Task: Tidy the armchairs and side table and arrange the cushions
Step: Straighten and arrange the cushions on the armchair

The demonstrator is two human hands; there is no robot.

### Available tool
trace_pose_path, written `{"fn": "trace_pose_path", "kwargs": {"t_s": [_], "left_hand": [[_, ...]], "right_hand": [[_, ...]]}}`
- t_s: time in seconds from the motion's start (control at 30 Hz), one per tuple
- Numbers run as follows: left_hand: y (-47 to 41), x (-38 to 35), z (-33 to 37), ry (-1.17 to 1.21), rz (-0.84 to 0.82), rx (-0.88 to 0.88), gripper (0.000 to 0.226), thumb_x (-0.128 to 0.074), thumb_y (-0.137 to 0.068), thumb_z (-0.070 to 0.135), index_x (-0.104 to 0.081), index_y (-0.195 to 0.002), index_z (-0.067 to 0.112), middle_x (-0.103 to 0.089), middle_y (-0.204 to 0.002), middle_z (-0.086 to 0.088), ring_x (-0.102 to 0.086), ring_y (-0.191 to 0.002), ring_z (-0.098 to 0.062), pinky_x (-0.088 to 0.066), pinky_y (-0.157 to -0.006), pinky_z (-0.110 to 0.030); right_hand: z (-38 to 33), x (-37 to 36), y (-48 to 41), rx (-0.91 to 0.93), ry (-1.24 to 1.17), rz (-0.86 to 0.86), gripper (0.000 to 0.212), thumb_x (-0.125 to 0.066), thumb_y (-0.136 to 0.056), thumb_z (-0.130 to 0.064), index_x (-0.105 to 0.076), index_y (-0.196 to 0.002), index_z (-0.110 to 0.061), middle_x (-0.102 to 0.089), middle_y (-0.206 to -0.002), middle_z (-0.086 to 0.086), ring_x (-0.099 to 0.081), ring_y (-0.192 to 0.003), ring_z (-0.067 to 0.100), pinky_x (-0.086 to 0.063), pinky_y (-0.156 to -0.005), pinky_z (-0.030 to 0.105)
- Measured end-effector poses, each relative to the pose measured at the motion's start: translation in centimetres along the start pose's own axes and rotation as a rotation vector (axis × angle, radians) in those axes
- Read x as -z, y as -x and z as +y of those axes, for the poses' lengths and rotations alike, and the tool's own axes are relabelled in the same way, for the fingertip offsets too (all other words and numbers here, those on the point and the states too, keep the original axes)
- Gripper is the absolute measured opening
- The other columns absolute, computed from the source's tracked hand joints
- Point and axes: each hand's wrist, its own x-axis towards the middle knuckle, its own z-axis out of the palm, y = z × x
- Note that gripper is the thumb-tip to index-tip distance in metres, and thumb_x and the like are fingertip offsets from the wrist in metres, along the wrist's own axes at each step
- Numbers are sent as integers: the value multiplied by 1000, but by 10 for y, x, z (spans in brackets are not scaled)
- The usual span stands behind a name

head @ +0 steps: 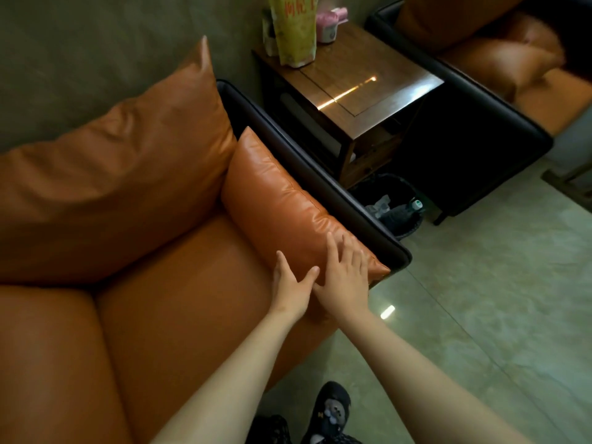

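A small orange leather cushion (275, 200) leans upright against the dark right armrest (320, 174) of the near armchair. My left hand (293, 283) rests on its lower front face with fingers spread. Just to the right, my right hand (347, 272) lies flat on the cushion's near end, fingers straight. A large orange back cushion (115, 181) stands behind the orange seat (179, 299). The wooden side table (384, 88) sits beyond the armrest. A second armchair (499, 100) at the top right holds another orange cushion (509, 62).
A yellow bag (293, 30) and a pink container (328, 24) stand at the back of the side table. A black waste bin (394, 206) with bottles inside sits on the floor in front of it. Pale tiled floor (480, 299) spreads to the right. My shoes (330, 415) are at the bottom.
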Motion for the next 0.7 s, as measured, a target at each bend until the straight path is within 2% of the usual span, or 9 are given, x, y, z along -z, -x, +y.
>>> {"fn": "trace_pose_path", "kwargs": {"t_s": [0.2, 0.43, 0.57, 0.7], "left_hand": [[51, 45, 5, -206, -63, -198, 84, -57, -94, 34, 0, -154, 19, -5, -161, -4, -6, -148, -21, -16, -118, -34], [118, 145, 22, -541, 4, -466, 74, -53, -96, 35, -9, -154, 23, -10, -161, 2, -6, -148, -18, -17, -117, -33], [143, 183, 44, -714, 73, -665, 68, -53, -96, 33, -17, -152, 25, -20, -159, 5, -15, -146, -14, -19, -116, -31], [168, 182, 72, -812, 97, -826, 65, -53, -96, 33, -20, -152, 30, -22, -158, 7, -17, -146, -14, -25, -116, -33]], "right_hand": [[-40, 31, 49, -40, -24, -5, 82, -57, -92, -30, -4, -154, -19, 4, -161, 14, 7, -148, 29, 1, -120, 40], [-94, 89, 98, 23, -84, 162, 82, -61, -88, -45, -16, -153, -24, -8, -161, 5, 2, -149, 23, 1, -119, 38], [-113, 117, 119, 72, -91, 214, 80, -62, -88, -41, -17, -152, -26, -10, -161, 2, 0, -149, 22, 0, -119, 39], [-122, 148, 133, 138, -61, 262, 82, -65, -86, -35, -17, -152, -27, -12, -161, 3, -2, -149, 22, 4, -119, 39]]}}
